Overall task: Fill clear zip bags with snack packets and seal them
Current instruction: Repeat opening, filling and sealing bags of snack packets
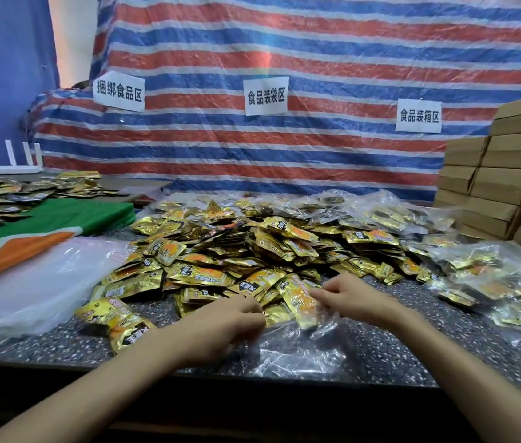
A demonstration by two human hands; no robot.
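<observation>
Head: left hand [229, 318] grips bag [300, 350] (clear).

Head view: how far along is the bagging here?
Done: filled bags lie at right and behind. In hand: left hand grips an open bag while the right hand feeds a packet in; unsealed. To do: the large loose pile, with empty bags beside it.

Speckled counter [428, 346] lies bare along the near edge — packet pile [252, 247] crowds behind.
</observation>
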